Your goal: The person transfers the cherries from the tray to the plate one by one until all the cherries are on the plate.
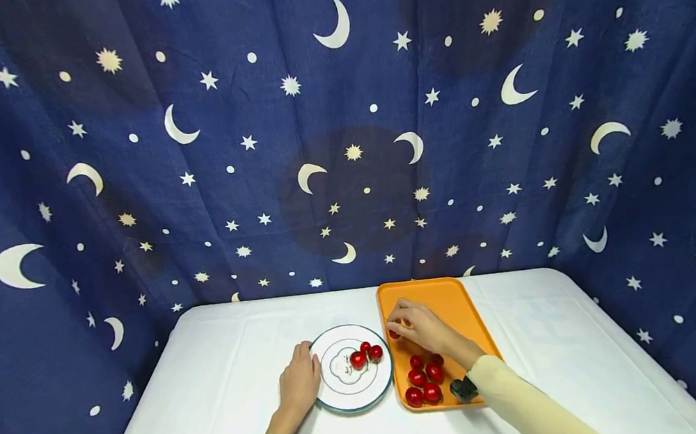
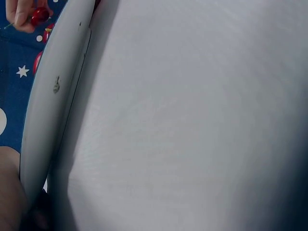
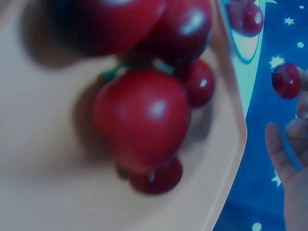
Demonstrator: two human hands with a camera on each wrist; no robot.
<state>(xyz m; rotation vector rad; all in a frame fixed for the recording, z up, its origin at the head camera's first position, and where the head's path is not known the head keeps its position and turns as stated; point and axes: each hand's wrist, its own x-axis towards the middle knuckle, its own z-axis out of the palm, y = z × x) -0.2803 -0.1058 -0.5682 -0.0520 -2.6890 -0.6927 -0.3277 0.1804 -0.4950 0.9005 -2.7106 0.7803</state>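
Observation:
My left hand point(image 1: 297, 382) holds the left rim of a white plate point(image 1: 334, 400) with a dark green edge. In the left wrist view, that hand point(image 2: 10, 185) shows beside the plate's side wall point(image 2: 53, 110). Several red cherries point(image 1: 358, 360) sit on the plate's right half. Over the left side of an orange tray point(image 1: 450, 298), my right hand point(image 1: 424, 327) pinches a cherry point(image 3: 286, 81) between thumb and fingers. A thin stem shows by this cherry point(image 2: 40, 17) in the left wrist view. Lower in the tray lie several more cherries point(image 1: 416, 377), large and close in the right wrist view.
The tray stands just right of the plate on a white-covered table point(image 1: 225, 375). A dark blue curtain point(image 1: 257, 184) with moons and stars hangs behind the table. Black wrist devices point(image 1: 463, 390) sit by both cream sleeves point(image 1: 516, 396).

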